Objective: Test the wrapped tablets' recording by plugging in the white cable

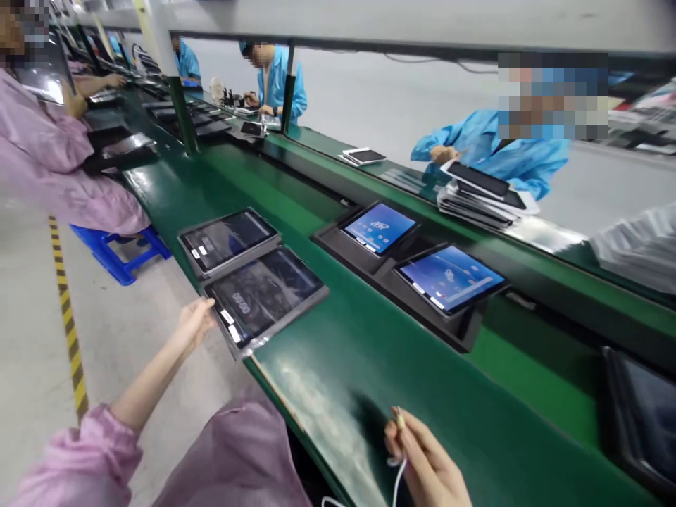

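Note:
My left hand (194,322) reaches out to the near tablet (264,296), its fingers closed on the tablet's left edge where it overhangs the green bench (370,352). A second dark tablet (228,239) lies just behind it. My right hand (427,461) hovers low over the bench's front, pinching the plug end of a white cable (397,451) that trails down toward me.
Two lit blue-screen tablets (377,227) (448,277) stand tilted in black holders on the bench's middle strip. A dark tablet (641,415) lies at far right. Workers in blue (491,155) sit opposite with a stack of tablets (480,193). A person in pink (58,162) sits left by a blue stool (121,250).

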`<state>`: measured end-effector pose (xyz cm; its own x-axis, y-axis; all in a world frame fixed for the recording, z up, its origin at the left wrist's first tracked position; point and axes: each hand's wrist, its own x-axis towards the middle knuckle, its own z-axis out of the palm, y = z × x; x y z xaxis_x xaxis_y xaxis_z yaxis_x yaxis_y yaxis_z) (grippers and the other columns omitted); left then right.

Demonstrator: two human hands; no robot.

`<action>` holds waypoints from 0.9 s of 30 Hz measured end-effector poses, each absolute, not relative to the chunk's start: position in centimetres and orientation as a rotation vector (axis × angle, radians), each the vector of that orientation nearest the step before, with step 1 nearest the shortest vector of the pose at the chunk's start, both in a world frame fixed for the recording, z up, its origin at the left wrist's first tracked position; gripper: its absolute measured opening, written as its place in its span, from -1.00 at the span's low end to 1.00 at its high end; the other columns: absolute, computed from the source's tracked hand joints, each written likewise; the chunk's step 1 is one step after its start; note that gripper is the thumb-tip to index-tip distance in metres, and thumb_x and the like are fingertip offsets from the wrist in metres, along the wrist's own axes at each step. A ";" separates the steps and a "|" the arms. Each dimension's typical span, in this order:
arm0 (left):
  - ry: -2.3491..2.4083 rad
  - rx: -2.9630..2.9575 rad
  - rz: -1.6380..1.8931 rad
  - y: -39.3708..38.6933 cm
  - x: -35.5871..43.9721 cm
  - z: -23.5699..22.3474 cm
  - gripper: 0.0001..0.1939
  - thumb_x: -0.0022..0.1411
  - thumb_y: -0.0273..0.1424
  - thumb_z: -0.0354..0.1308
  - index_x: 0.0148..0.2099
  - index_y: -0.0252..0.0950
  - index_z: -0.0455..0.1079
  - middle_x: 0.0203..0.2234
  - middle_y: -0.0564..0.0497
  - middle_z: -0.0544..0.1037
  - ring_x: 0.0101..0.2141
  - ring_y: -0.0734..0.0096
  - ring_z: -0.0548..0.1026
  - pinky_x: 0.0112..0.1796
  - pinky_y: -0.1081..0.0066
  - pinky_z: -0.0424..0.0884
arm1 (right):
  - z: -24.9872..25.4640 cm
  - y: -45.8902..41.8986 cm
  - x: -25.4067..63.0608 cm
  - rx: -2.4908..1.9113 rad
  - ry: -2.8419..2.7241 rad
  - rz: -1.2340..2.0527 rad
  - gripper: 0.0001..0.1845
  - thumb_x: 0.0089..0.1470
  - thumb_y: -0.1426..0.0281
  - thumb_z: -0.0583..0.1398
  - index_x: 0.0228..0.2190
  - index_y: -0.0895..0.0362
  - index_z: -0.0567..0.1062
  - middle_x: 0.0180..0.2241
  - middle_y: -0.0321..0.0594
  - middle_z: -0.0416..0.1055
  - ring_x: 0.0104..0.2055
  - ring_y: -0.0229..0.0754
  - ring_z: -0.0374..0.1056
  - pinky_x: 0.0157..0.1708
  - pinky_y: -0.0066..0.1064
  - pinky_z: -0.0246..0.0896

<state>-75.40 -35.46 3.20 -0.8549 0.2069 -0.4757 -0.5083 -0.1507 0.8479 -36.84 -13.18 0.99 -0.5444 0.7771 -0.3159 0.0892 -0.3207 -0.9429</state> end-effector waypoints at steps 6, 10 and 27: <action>1.479 -0.042 1.841 -34.8 -60.1 2.4 -0.45 -0.10 -0.08 0.54 -0.12 -0.21 0.49 -0.24 -0.02 0.68 -0.25 0.22 0.68 -0.22 0.32 0.62 | 4.1 -13.6 -33.3 -1.142 -1.628 1.709 -0.52 -0.20 0.00 0.51 -0.32 0.07 0.69 -0.39 -0.06 0.62 -0.43 -0.05 0.53 -0.38 -0.34 0.54; 1.357 0.160 1.566 -33.5 -52.5 2.3 -0.31 -0.06 0.07 0.48 0.01 -0.22 0.45 -0.27 -0.07 0.70 -0.22 0.15 0.69 -0.10 0.19 0.60 | 4.9 -14.4 -28.8 -1.270 -1.625 1.346 -0.52 -0.15 -0.08 0.46 -0.36 0.04 0.68 -0.43 -0.12 0.59 -0.43 -0.08 0.50 -0.43 -0.38 0.48; 1.584 1.278 0.822 -24.6 -53.9 12.1 -0.71 0.21 -0.01 0.26 -0.15 -0.02 0.63 -0.25 -0.01 0.71 -0.22 0.09 0.65 -0.17 0.23 0.56 | 4.2 -8.7 -16.6 -1.536 -1.667 0.795 -0.55 0.04 -0.04 0.30 -0.28 0.07 0.65 -0.26 -0.12 0.62 -0.28 0.00 0.47 -0.25 -0.20 0.37</action>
<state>-53.89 -24.62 12.10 -0.0473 0.9696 -0.2401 0.3613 0.2407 0.9009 -16.64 -8.73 4.24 -0.0276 0.9946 0.1002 0.5484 0.0989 -0.8303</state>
